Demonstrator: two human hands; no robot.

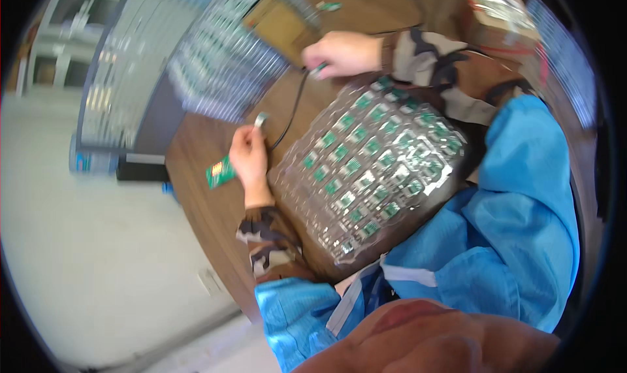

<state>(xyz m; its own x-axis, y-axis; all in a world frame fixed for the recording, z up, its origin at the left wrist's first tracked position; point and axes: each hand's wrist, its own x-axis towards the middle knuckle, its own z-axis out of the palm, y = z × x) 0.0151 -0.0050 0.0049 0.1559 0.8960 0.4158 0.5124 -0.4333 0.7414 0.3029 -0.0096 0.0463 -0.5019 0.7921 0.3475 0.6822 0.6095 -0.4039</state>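
Observation:
My left hand pinches a small pale circuit board that sticks up past its fingertips. Beside that hand, partly behind it, a green circuit board with lit orange-white marks lies on the table. Farther off to the right, my right hand is closed on a small green-and-white piece, too blurred to name. A black cable runs between the two hands; whether either one grips it is unclear. In front of me, a clear plastic tray carries rows of small green circuit boards.
Stacked clear trays with more boards stand at the back left, against a ribbed translucent screen. A brown cardboard box adjoins them. One small green board lies at the back. Another box with shiny packaging stands back right.

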